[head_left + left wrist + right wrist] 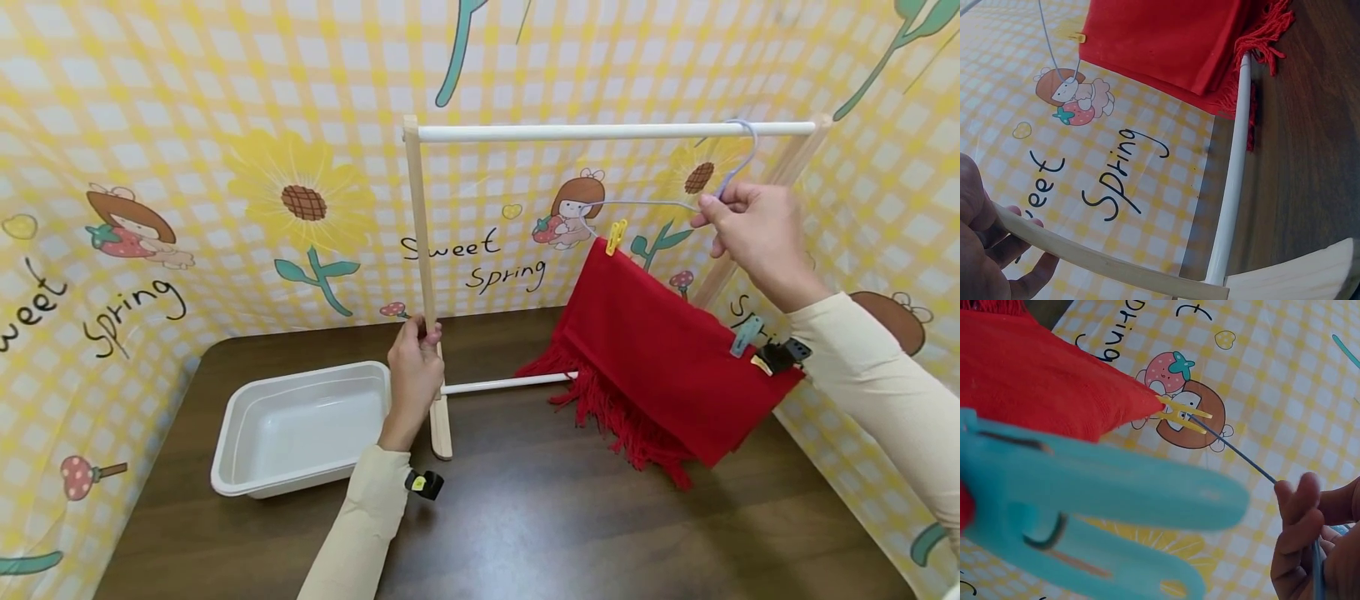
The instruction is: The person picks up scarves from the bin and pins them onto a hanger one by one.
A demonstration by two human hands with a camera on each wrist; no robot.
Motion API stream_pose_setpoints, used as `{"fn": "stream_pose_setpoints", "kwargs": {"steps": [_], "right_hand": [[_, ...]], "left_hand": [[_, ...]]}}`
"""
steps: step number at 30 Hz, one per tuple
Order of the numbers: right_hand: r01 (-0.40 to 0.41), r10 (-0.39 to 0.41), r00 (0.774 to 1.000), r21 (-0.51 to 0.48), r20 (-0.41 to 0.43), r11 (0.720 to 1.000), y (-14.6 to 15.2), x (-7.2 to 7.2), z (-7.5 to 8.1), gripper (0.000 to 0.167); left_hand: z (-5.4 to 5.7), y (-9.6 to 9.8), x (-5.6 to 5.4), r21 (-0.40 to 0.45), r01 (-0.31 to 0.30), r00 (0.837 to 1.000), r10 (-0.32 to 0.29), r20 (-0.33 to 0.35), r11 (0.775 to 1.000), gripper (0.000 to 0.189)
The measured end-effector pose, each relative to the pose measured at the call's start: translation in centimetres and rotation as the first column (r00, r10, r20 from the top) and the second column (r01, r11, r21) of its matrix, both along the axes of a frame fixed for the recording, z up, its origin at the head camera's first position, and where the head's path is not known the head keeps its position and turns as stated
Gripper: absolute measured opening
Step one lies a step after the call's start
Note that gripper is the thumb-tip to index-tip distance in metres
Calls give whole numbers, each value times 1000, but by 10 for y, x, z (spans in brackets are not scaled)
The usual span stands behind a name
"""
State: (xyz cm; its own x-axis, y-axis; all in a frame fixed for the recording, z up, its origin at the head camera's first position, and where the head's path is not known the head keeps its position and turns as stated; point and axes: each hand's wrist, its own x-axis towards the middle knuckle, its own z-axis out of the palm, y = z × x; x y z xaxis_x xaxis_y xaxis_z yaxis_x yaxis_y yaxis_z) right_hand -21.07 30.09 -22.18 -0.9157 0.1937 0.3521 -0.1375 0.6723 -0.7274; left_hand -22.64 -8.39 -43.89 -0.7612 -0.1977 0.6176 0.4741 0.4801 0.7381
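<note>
My left hand (416,367) grips the left wooden post (422,225) of a small drying rack, low down. At the upper right, my right hand (757,233) pinches a thin bluish wire hanger (637,202) just below its hook. That hook overlaps the white top bar (562,132) near its right end. A red fringed scarf (652,350) hangs tilted from the hanger, its right side lower. One yellow clothespin (616,237) clips its left corner; a teal clothespin (1104,475) looms close in the right wrist view, by the scarf's other end.
A white plastic basin (315,425) stands on the dark wooden table (510,525), left of the rack. The rack's lower white rod (510,384) runs behind the scarf fringe. Yellow checked cloth (337,75) with printed flowers lines the walls around.
</note>
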Motion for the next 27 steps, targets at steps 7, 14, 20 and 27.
{"fn": "stream_pose_setpoints", "kwargs": {"steps": [7,14,20,27], "right_hand": [[-34,34,999,16,-6,999,-6,4,-5,38],[44,-40,998,98,-47,994,-14,11,-15,45],[154,-129,962,90,-241,984,-13,33,-21,42],[149,-46,890,193,-453,970,-22,80,-39,37]], "left_hand": [[-1,-5,1,0,-20,1000,20,-7,1000,18],[2,-18,2,-3,-31,999,31,-8,1000,16],[5,-14,0,-18,-6,1000,6,25,1000,16],[16,-6,11,-97,72,976,-50,214,993,26]]}}
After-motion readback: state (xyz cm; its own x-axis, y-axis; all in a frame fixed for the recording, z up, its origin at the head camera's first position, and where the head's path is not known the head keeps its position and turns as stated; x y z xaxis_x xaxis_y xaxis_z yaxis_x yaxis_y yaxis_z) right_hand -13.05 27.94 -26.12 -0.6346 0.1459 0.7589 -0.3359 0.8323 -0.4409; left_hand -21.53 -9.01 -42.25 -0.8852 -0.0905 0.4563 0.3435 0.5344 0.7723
